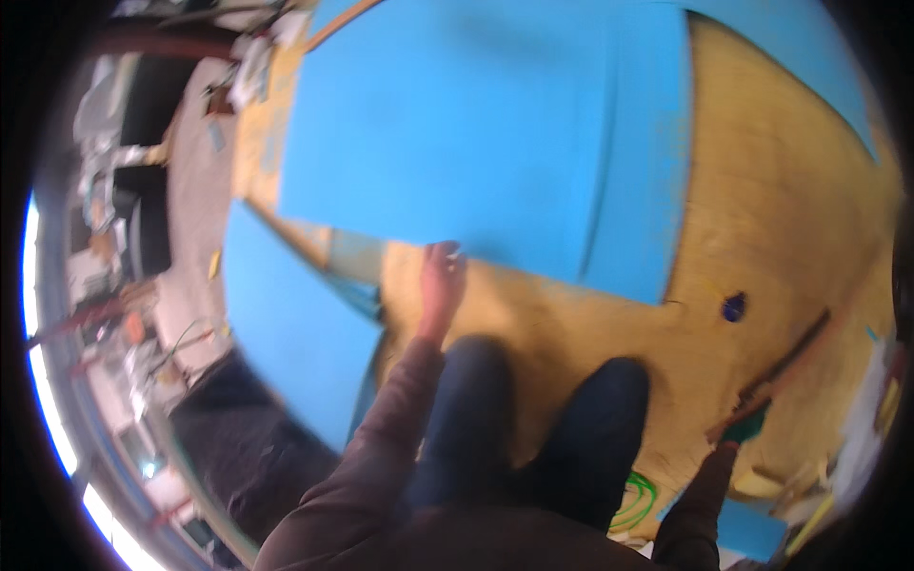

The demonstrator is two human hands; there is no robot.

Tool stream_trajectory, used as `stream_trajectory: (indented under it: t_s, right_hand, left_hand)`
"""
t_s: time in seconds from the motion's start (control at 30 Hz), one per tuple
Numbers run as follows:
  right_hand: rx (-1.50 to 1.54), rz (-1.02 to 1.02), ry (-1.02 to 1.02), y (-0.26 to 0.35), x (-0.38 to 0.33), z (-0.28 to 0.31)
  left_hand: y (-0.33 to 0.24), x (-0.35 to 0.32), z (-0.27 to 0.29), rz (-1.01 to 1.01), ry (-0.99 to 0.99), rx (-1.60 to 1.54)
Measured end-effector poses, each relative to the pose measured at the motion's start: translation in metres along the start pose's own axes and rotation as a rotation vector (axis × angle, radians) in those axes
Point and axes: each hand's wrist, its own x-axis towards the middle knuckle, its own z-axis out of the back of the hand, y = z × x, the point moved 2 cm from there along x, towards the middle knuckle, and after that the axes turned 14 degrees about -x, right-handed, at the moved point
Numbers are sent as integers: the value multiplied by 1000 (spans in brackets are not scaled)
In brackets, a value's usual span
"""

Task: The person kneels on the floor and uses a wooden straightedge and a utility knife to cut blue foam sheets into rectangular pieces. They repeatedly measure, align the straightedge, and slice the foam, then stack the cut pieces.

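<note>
My bare left hand (444, 271) is at the near edge of a large blue sheet (457, 124). Its fingers look closed, with a small pale thing at the fingertips that is too blurred to name. Off to the right, my right hand (749, 425) wears a dark green glove. It is closed round the near end of a long, narrow brown tool with a dark edge (785, 360), held low over the wooden surface; blur hides its exact kind.
My knees (609, 400) rest on the yellowish plywood surface (543, 314). A smaller blue panel (295, 324) lies at left beside a black sheet (248, 447). A dark blue round object (733, 306) and green cord (636, 500) lie to the right. Clutter lines the far left.
</note>
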Motion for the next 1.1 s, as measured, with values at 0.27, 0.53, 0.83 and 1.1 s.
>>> stream_trajectory:
  t_s: [0.27, 0.53, 0.83, 1.1]
  right_hand:
    - [249, -381, -5, -50, 59, 43]
    - [144, -549, 186, -62, 27, 89]
    - [-683, 621, -64, 94, -99, -120]
    - [-520, 1378, 176, 249, -287, -485]
  left_hand:
    - [96, -35, 149, 70, 3, 754]
    - [158, -42, 192, 282, 291, 834]
    - [150, -13, 202, 476, 373, 935]
    - [63, 142, 141, -32, 219, 379]
